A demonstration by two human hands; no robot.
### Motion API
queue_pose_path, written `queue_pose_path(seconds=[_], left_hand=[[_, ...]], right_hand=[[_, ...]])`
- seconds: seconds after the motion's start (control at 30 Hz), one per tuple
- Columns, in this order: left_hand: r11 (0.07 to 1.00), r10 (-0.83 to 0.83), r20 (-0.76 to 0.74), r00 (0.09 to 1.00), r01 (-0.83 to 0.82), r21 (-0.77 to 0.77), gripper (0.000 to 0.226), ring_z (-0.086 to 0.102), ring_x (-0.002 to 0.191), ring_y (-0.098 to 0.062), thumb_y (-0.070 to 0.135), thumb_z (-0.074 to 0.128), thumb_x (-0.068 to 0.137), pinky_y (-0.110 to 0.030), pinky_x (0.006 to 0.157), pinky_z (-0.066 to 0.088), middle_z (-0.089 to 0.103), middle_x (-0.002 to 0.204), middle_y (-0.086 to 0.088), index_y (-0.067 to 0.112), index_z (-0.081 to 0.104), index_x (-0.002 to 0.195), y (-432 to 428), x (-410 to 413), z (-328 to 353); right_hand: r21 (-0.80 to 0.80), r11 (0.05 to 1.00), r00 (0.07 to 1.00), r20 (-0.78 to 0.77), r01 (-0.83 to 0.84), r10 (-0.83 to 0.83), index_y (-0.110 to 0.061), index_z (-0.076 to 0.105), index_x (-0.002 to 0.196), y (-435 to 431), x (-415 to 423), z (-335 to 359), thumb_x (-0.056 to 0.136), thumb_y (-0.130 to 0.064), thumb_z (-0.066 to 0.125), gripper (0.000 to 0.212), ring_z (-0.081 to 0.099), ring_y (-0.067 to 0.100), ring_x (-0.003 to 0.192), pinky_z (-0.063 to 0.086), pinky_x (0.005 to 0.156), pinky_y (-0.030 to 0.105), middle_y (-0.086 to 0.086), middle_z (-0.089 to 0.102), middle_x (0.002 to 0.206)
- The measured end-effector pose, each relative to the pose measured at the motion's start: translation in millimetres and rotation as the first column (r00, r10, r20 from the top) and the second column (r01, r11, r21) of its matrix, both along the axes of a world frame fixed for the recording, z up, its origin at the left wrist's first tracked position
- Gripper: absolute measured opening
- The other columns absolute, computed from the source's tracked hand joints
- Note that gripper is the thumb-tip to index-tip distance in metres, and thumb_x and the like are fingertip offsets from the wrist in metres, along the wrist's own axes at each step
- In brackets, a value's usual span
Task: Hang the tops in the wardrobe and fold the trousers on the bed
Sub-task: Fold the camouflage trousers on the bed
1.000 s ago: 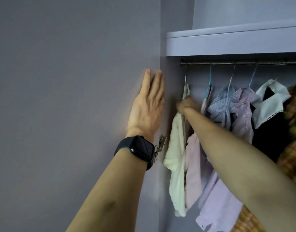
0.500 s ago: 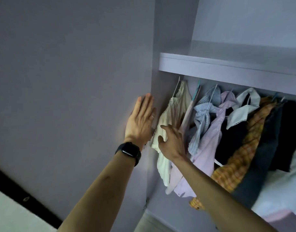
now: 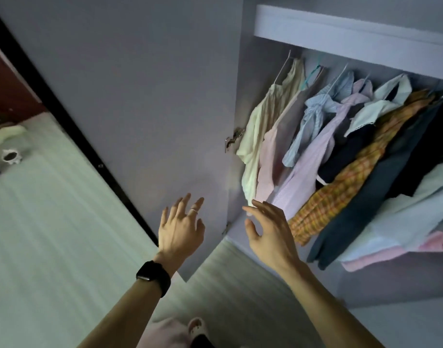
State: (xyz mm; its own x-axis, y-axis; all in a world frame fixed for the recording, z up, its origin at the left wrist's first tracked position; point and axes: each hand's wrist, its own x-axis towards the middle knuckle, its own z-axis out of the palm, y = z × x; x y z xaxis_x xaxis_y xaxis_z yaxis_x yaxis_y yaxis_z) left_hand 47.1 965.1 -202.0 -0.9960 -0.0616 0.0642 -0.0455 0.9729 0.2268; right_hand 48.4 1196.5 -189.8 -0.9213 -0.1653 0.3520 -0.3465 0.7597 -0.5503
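The open wardrobe (image 3: 340,36) holds several tops on hangers: a cream top (image 3: 263,121) at the far left, then a pink top (image 3: 273,156), a light blue shirt (image 3: 313,114), a lilac shirt (image 3: 310,159), an orange checked shirt (image 3: 340,187) and dark garments (image 3: 381,177). My left hand (image 3: 181,227), with a ring and a black watch, hovers with spread fingers in front of the wardrobe door (image 3: 145,96), holding nothing. My right hand (image 3: 270,229) is relaxed and empty just below the cream top's hem.
The lilac-grey door stands open to the left, its hinge (image 3: 234,140) showing at the inner edge. Pale floor (image 3: 52,222) lies below, with a black strip along the door's far edge. A slippered foot (image 3: 197,327) is at the bottom. Folded pale clothes (image 3: 403,237) lie at the right.
My left hand has come off the door and my right hand has let go of the hung tops. Both dropped lower, and the view tilted down toward the floor.
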Motion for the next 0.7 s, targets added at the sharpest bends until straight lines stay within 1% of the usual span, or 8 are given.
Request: queue_pose_path(seconds=[0.1,0.23,0.37,0.4,0.53,0.6,0.63,0.7], left_hand=[[0.988,0.130,0.033,0.991,-0.132,0.078,0.059,0.047,0.136,-0.027,0.030,0.060,0.092,-0.044,0.112,0.035,0.044,0.155,-0.005,0.031,0.046,0.150,-20.0,48.0,-21.2],[0.944,0.295,0.059,0.954,-0.301,0.139,0.054,0.050,0.133,-0.024,0.030,0.059,0.093,-0.039,0.111,0.038,0.048,0.152,0.001,0.032,0.049,0.146,-45.1,89.4,-34.1],[0.852,0.496,0.058,0.866,-0.499,0.160,0.055,0.049,0.135,-0.023,0.032,0.056,0.095,-0.037,0.113,0.036,0.047,0.153,0.003,0.035,0.045,0.149,-83.6,124.8,-31.8],[0.817,0.552,0.061,0.832,-0.554,0.157,0.055,0.048,0.136,-0.022,0.033,0.055,0.095,-0.036,0.113,0.035,0.046,0.153,0.003,0.035,0.044,0.149,-99.0,137.5,-30.2],[0.682,0.716,0.064,0.695,-0.716,0.152,0.055,0.047,0.136,-0.022,0.034,0.054,0.096,-0.036,0.113,0.032,0.045,0.154,0.003,0.034,0.043,0.150,-149.4,179.8,-23.6],[0.612,0.779,0.067,0.624,-0.778,0.141,0.055,0.047,0.135,-0.022,0.034,0.054,0.096,-0.036,0.113,0.033,0.046,0.153,0.003,0.034,0.043,0.150,-174.2,202.0,-23.3],[0.551,0.824,0.064,0.563,-0.823,0.138,0.056,0.048,0.135,-0.022,0.035,0.054,0.096,-0.036,0.113,0.033,0.046,0.153,0.003,0.034,0.043,0.150,-196.0,218.7,-22.7],[0.486,0.866,0.060,0.497,-0.864,0.134,0.056,0.047,0.136,-0.022,0.036,0.053,0.096,-0.036,0.113,0.033,0.046,0.153,0.003,0.035,0.042,0.150,-221.3,236.9,-18.4]], right_hand=[[-0.018,0.997,0.997,0.012,-0.076,0.076,-0.020,0.072,0.119,-6.5,22.7,-12.6,0.093,-0.022,0.063,0.027,0.059,0.021,0.117,0.050,0.098,0.033,-0.004,0.067,0.124],[-0.037,0.976,0.973,0.080,-0.213,0.216,-0.023,0.073,0.118,-31.9,37.7,-19.7,0.096,-0.033,0.055,0.030,0.060,0.018,0.115,0.047,0.100,0.029,-0.009,0.068,0.121],[-0.036,0.910,0.904,0.102,-0.414,0.415,-0.024,0.074,0.117,-89.8,40.8,-13.1,0.095,-0.038,0.052,0.035,0.058,0.017,0.116,0.032,0.104,0.011,-0.010,0.069,0.120],[-0.026,0.878,0.871,0.115,-0.479,0.478,-0.023,0.075,0.117,-113.5,41.2,-10.1,0.095,-0.038,0.052,0.034,0.057,0.017,0.117,0.032,0.103,0.011,-0.010,0.069,0.120],[0.000,0.735,0.727,0.141,-0.678,0.672,-0.025,0.074,0.117,-201.0,44.5,-1.4,0.095,-0.042,0.048,0.038,0.055,0.014,0.121,0.043,0.104,0.024,-0.011,0.068,0.124],[0.006,0.659,0.651,0.160,-0.752,0.742,-0.025,0.074,0.117,-245.2,47.0,3.4,0.095,-0.044,0.046,0.041,0.054,0.013,0.123,0.041,0.104,0.022,-0.010,0.068,0.125],[0.013,0.604,0.597,0.164,-0.797,0.785,-0.024,0.074,0.117,-279.8,51.2,6.1,0.095,-0.045,0.045,0.042,0.055,0.014,0.123,0.039,0.104,0.020,-0.009,0.068,0.124],[0.023,0.556,0.553,0.155,-0.831,0.819,-0.025,0.075,0.115,-320.2,51.4,6.1,0.093,-0.046,0.045,0.043,0.059,0.017,0.119,0.037,0.102,0.018,-0.007,0.070,0.121]])
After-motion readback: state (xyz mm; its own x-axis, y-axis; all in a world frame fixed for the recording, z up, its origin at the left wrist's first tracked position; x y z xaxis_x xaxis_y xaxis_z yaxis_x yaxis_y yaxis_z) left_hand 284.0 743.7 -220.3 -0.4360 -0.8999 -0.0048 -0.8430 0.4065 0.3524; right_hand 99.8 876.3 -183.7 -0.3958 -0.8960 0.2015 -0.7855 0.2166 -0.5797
